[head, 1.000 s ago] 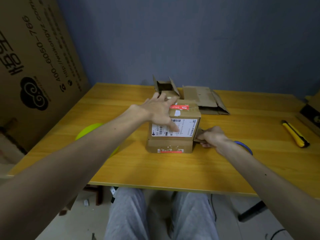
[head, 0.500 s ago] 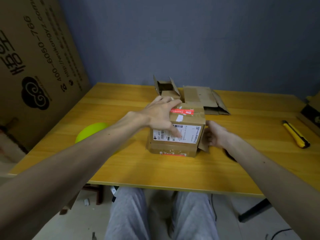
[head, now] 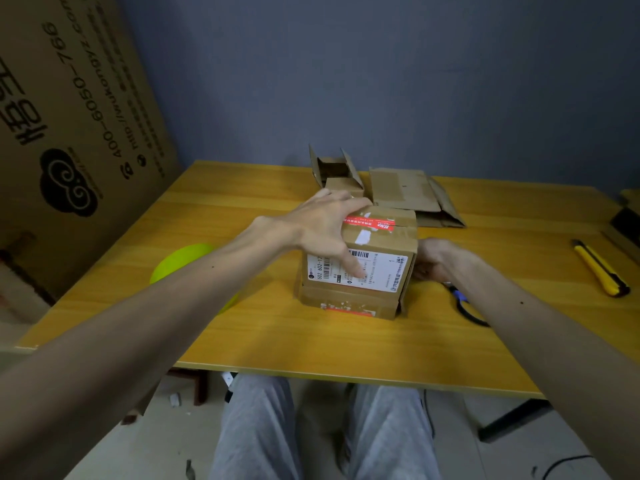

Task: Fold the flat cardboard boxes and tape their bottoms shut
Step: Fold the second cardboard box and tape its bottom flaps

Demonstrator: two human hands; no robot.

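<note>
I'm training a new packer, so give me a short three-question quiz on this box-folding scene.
1. True or false: the left hand lies spread on top of the labelled cardboard box.
2. At which side of that box is the right hand? A) left B) right C) on top
3. Fill in: near the table's right end lies a yellow ___.
Key: 1 true; 2 B; 3 utility knife.
</note>
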